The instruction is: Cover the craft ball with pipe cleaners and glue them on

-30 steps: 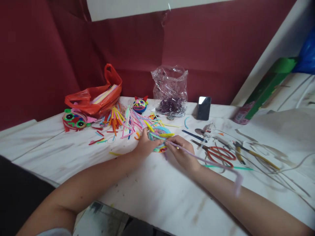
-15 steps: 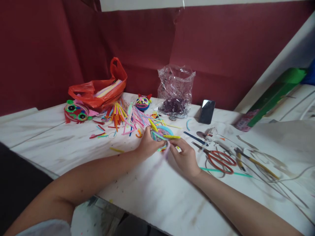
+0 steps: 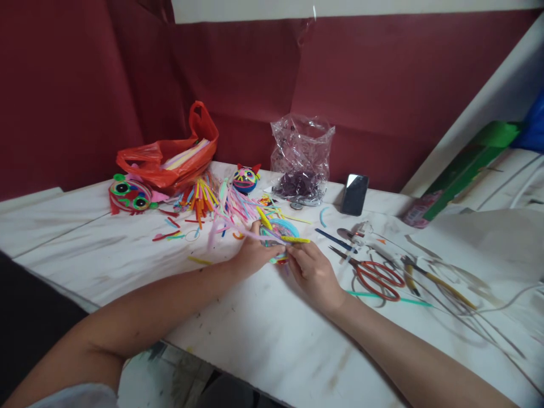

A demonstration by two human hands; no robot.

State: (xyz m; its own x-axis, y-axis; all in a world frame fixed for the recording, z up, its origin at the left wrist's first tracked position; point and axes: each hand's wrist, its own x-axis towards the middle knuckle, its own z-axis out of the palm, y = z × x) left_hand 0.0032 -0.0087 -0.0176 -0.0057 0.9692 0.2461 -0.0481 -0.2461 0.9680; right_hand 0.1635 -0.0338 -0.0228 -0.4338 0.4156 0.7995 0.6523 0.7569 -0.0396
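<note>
Above the middle of the table, my left hand [image 3: 250, 250] is closed on a round craft piece [image 3: 285, 228] wrapped in blue, green and purple pipe cleaners. Two yellow fuzzy tips [image 3: 296, 239] stick out of it. On its right side, the fingers of my right hand [image 3: 315, 271] are pinched at the near edge, at the end of a lilac pipe cleaner [image 3: 250, 233]. That strand runs across the piece and out to the left, over my left fingertips. My fingers hide part of the piece's underside.
Behind lie bundled pipe cleaners [image 3: 238, 201], a red plastic bag [image 3: 170, 161], two finished animal faces [image 3: 130, 194] and a clear bag [image 3: 301, 161]. A phone [image 3: 355, 194], orange-handled scissors [image 3: 378, 277], pliers [image 3: 442, 283] and a glue gun [image 3: 363, 232] with a cable are at right.
The lilac pipe cleaner, which hung down toward me, now stretches leftward across the round piece. My right hand has turned slightly, staying at the piece's edge; my left hand keeps its hold.
</note>
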